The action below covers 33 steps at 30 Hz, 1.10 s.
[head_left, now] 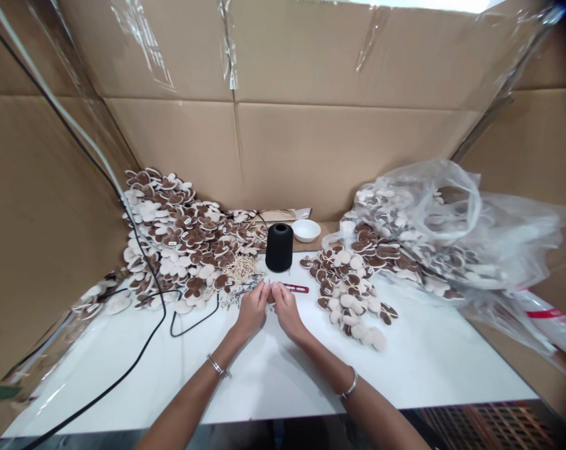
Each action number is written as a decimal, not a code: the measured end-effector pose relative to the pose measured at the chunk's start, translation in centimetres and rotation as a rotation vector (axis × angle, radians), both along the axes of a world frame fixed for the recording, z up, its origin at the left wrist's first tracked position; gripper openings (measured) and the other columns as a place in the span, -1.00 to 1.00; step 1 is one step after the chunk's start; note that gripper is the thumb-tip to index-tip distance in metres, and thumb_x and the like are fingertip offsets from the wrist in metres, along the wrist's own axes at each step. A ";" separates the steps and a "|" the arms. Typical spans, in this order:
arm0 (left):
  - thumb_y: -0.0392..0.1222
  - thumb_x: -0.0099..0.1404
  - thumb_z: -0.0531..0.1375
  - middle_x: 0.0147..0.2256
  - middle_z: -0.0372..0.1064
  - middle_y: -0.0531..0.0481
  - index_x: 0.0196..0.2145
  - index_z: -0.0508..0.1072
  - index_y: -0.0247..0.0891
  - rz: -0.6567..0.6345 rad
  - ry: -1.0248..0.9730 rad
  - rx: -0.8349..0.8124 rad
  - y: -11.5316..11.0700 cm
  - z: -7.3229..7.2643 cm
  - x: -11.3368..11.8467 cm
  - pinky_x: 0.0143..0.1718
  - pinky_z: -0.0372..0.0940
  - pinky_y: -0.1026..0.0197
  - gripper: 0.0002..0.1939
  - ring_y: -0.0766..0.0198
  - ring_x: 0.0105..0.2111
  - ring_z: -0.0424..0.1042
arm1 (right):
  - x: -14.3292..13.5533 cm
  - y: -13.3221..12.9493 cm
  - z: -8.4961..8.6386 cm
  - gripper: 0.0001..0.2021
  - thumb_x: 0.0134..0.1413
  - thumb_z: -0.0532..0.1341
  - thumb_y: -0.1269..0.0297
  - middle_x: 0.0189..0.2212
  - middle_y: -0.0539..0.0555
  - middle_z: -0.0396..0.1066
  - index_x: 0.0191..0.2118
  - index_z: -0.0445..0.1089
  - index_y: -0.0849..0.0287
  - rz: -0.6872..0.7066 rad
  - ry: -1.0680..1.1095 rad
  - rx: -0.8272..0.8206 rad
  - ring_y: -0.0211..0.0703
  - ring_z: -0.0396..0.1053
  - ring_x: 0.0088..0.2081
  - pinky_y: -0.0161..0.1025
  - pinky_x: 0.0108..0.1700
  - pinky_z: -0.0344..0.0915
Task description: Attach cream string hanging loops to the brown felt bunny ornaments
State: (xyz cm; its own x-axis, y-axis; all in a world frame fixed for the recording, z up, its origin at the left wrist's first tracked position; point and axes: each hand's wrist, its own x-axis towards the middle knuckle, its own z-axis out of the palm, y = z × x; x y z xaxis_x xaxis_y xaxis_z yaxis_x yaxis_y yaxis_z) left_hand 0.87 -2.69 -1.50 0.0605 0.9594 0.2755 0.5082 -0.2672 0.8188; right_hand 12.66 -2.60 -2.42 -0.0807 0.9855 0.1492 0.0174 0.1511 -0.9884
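Observation:
My left hand and my right hand meet above the middle of the white table, fingers pinched together. Between them a small brown piece shows, mostly covered by the fingers. Just behind my right hand lies a red-handled tool. A black cone of thread stands upright beyond both hands. To the left, a heap of brown and white flower-shaped fabric pieces rises beside a tangle of beige strings. On the right lies a smaller spread of similar pieces.
A white bowl sits behind the cone. Clear plastic bags with more pieces fill the right side. A black cable crosses the table's left part. Cardboard walls enclose the back and sides of the white table.

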 end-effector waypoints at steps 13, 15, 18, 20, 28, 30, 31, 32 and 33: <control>0.07 0.39 -0.06 -0.60 0.12 0.11 -0.51 0.18 -0.21 0.065 -0.258 -0.033 -0.5 0.2 1.0 -0.49 0.08 0.27 -0.60 0.31 -0.57 0.16 | -0.1 0.5 1.4 -0.58 -0.02 0.26 -0.11 -0.66 -0.19 -0.06 -0.47 0.20 0.17 0.233 0.479 -0.374 -0.46 -0.21 -0.68 -0.39 -0.65 -0.28; 0.12 0.36 -0.03 -0.59 0.11 0.12 -0.51 0.19 -0.22 0.095 -0.366 -0.076 -0.6 0.3 1.5 -0.49 0.09 0.28 -0.58 0.33 -0.55 0.15 | -0.4 0.3 1.7 -0.59 -0.08 0.33 -0.06 -0.67 -0.21 -0.03 -0.46 0.19 0.16 0.206 0.605 -0.455 -0.49 -0.22 -0.70 -0.40 -0.64 -0.31; 0.17 0.31 0.03 -0.58 0.13 0.12 -0.51 0.23 -0.24 0.114 -0.514 -0.140 -0.6 0.4 2.1 -0.48 0.12 0.30 -0.56 0.35 -0.54 0.16 | -0.7 0.1 2.1 -0.58 -0.19 0.41 0.03 -0.69 -0.22 -0.01 -0.47 0.18 0.16 0.140 0.735 -0.534 -0.51 -0.20 -0.71 -0.41 -0.64 -0.32; 0.19 0.28 0.08 -0.58 0.14 0.12 -0.51 0.24 -0.25 0.126 -0.607 -0.174 -0.5 0.4 2.4 -0.50 0.13 0.32 -0.55 0.37 -0.55 0.17 | -0.8 0.1 2.1 -0.58 -0.24 0.44 0.07 -0.71 -0.23 0.00 -0.48 0.19 0.16 0.113 0.785 -0.566 -0.52 -0.20 -0.71 -0.42 -0.64 -0.33; 0.20 0.16 0.22 -0.66 0.10 0.21 -0.55 0.18 -0.25 0.161 -0.949 -0.281 0.3 -1.0 3.2 -0.65 0.07 0.39 -0.52 0.46 -0.67 0.16 | -1.5 0.8 1.3 -0.59 -0.26 0.44 0.13 -0.81 -0.25 -0.05 -0.55 0.17 0.17 0.078 0.891 -0.598 -0.51 -0.22 -0.75 -0.42 -0.67 -0.34; 0.19 0.13 0.25 -0.67 0.07 0.23 -0.55 0.15 -0.24 0.175 -0.998 -0.299 0.5 -1.2 3.2 -0.67 0.07 0.40 -0.51 0.48 -0.70 0.15 | -1.7 1.0 1.2 -0.61 -0.25 0.43 0.15 -0.82 -0.26 -0.08 -0.55 0.16 0.16 0.063 0.903 -0.618 -0.51 -0.24 -0.75 -0.42 -0.67 -0.34; 0.18 0.12 0.25 -0.67 0.07 0.23 -0.55 0.14 -0.23 0.180 -1.016 -0.311 0.6 -1.2 3.2 -0.68 0.07 0.40 -0.51 0.48 -0.71 0.14 | -1.8 1.2 1.2 -0.62 -0.23 0.42 0.17 -0.82 -0.26 -0.09 -0.55 0.16 0.16 0.060 0.908 -0.624 -0.50 -0.25 -0.75 -0.42 -0.68 -0.34; 0.17 0.11 0.26 -0.67 0.07 0.24 -0.55 0.14 -0.23 0.185 -1.032 -0.319 0.8 -1.1 3.0 -0.68 0.07 0.40 -0.52 0.49 -0.71 0.14 | -2.0 1.3 1.3 -0.63 -0.21 0.40 0.18 -0.83 -0.26 -0.09 -0.56 0.16 0.16 0.058 0.913 -0.627 -0.50 -0.25 -0.75 -0.42 -0.68 -0.35; 0.17 0.10 0.27 -0.67 0.06 0.24 -0.55 0.13 -0.23 0.199 -1.052 -0.322 1.0 -1.1 2.9 -0.69 0.05 0.41 -0.52 0.50 -0.72 0.12 | -2.1 1.5 1.3 -0.65 -0.17 0.38 0.19 -0.83 -0.25 -0.09 -0.56 0.16 0.16 0.061 0.918 -0.632 -0.49 -0.26 -0.75 -0.41 -0.68 -0.35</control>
